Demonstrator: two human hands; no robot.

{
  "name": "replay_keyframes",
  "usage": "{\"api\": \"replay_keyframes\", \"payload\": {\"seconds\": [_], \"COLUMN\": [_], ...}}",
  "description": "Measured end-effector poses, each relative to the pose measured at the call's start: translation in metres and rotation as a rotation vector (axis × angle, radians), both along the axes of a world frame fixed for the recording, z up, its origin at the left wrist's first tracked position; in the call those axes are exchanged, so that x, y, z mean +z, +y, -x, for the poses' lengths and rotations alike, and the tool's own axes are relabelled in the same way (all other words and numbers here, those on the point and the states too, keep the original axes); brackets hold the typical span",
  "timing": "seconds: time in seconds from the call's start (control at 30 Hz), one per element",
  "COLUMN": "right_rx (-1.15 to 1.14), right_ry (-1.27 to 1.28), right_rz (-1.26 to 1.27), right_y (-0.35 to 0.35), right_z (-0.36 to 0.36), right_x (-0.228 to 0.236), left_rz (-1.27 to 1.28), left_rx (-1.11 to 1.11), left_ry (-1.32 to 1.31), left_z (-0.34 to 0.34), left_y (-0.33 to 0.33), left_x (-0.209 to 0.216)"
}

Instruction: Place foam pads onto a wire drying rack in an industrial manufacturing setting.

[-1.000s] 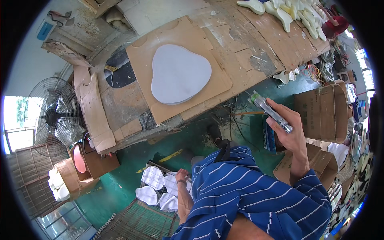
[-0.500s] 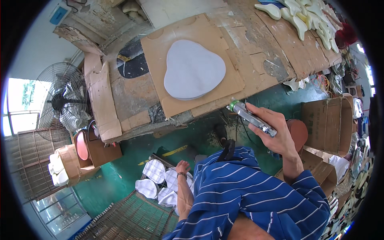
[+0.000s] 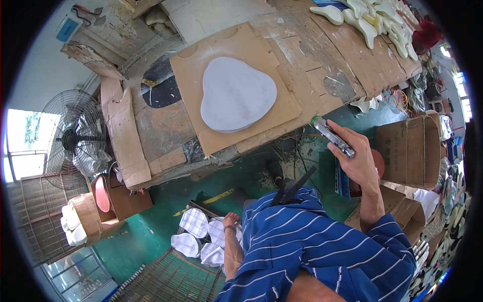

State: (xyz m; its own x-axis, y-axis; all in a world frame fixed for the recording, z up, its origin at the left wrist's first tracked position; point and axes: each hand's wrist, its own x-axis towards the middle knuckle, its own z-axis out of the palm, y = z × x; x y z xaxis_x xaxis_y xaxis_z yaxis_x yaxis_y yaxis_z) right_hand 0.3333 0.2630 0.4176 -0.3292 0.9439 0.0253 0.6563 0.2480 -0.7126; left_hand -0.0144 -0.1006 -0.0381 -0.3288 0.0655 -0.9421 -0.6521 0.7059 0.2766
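My right hand (image 3: 357, 156) is closed around a silver, tube-like hand tool (image 3: 335, 138) with a green tip, whose exact kind I cannot make out. The tool is held just off the workbench's near edge, apart from it. On the bench, a rounded three-lobed white pad (image 3: 239, 94) lies flat on a square of brown cardboard (image 3: 216, 144). Hanging low, my left hand (image 3: 231, 220) looks empty, its fingers loosely apart. It is nearest to several white checked cushions (image 3: 193, 223) stacked below the bench.
Cream moulded pieces (image 3: 361, 27) are heaped at the bench's far right. A black wire fan (image 3: 70, 137) stands at the left, above a box of pads (image 3: 90, 219). Cardboard boxes (image 3: 407, 151) stand to the right. A wire rack (image 3: 166, 277) is at lower left.
My right hand has moved right with the tool, away from the white pad. My left hand has shifted slightly lower, and its fingers look less spread. The whole view has tilted a little.
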Motion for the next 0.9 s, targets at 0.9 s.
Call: {"api": "replay_keyframes", "payload": {"seconds": [0.9], "right_rx": [0.133], "right_ry": [0.165], "right_rz": [0.015], "right_y": [-0.027], "right_z": [-0.018], "right_x": [0.012], "left_rz": [-0.554], "left_rx": [-0.234], "left_ry": [0.466], "left_z": [0.027], "left_y": [0.143], "left_x": [0.001]}}
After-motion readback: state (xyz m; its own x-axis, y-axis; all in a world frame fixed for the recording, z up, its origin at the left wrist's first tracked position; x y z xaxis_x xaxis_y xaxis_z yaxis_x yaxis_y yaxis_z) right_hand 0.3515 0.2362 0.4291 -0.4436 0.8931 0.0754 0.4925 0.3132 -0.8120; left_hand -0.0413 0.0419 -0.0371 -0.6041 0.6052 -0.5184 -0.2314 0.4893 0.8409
